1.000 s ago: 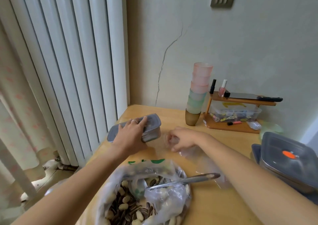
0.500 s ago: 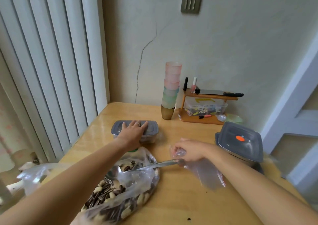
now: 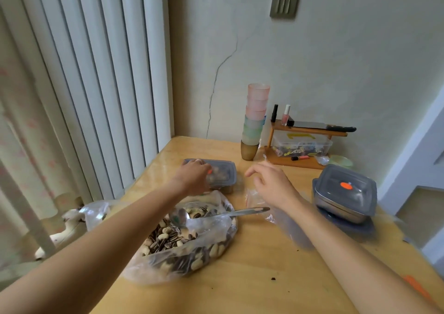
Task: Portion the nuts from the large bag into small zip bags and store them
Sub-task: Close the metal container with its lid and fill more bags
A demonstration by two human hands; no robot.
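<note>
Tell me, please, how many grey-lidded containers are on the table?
2. The left container lies under the left hand, behind the large bag; the right container is near the table's right edge. A grey piece beneath it may belong to a third.

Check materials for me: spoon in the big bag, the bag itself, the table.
Spoon: metal, likely stainless steel; grey with bright glints along the handle.
Big bag: thin clear plastic film; the nuts show through and the creases shine.
Table: wood or wood veneer with a glossy coat; warm tone, glare near the far edge.
</note>
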